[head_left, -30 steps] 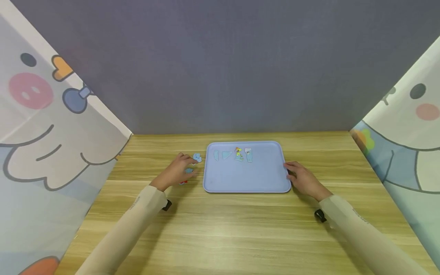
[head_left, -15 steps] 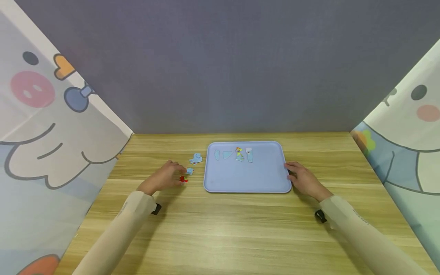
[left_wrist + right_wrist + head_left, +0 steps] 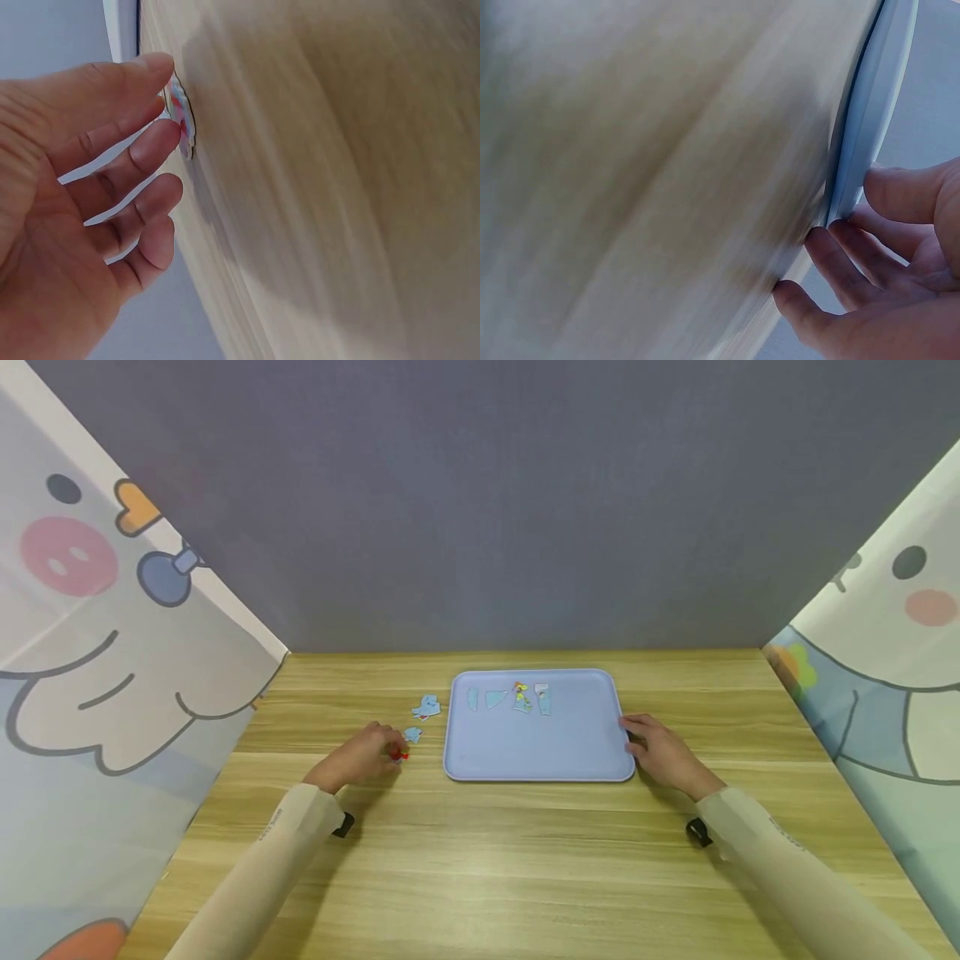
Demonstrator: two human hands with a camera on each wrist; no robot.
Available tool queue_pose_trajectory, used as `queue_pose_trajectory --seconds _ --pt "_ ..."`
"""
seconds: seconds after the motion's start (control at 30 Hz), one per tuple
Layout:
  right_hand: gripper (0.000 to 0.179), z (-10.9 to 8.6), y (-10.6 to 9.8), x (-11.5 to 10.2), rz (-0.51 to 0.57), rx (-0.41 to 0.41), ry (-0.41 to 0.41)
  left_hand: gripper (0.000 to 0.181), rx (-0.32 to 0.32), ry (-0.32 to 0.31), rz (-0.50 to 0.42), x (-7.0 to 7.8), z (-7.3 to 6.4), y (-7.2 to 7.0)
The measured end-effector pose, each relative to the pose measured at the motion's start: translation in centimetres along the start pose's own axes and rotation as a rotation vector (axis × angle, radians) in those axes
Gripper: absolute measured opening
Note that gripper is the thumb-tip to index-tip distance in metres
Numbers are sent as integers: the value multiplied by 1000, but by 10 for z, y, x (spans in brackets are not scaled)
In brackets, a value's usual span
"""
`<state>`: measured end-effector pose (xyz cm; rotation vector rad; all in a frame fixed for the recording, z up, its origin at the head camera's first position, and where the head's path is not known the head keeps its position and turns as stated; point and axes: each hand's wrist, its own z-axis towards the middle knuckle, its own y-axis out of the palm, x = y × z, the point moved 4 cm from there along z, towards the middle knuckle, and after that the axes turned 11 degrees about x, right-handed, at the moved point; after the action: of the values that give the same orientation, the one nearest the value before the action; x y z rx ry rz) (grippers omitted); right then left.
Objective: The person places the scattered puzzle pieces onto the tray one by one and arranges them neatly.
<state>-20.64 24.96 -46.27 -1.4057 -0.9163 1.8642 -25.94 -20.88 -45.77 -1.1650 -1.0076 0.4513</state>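
Four angular pieces [image 3: 496, 698] share the smooth tray [image 3: 536, 747] the right hand [image 3: 663, 757] grips. Left hand [image 3: 358, 755] touches red piece [image 3: 186, 124]; grip unclear.

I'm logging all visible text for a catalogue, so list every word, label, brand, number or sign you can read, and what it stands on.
Nothing is legible.
Left sleeve: dark print, too small and blurred to read.
Right sleeve: dark print, likewise unreadable.
Pieces in the tray and on the table: too small to tell whether they bear lettering.
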Motion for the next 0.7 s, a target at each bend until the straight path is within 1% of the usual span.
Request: queue_pose_trajectory --seconds 0.17,0.27,0.4,0.7 --pt "46 0 0 -1 -7 7 -1 23 17 3 -7 -1 0 -1" --pt "45 0 -1 -1 -5 5 1 28 26 -8 1 -3 0 -2" --pt "45 0 -2 -2 0 3 -3 30 22 -27 8 -5 -1 -2" --pt "46 1 -1 -1 2 5 -4 28 37 5 13 -8 -1 -1"
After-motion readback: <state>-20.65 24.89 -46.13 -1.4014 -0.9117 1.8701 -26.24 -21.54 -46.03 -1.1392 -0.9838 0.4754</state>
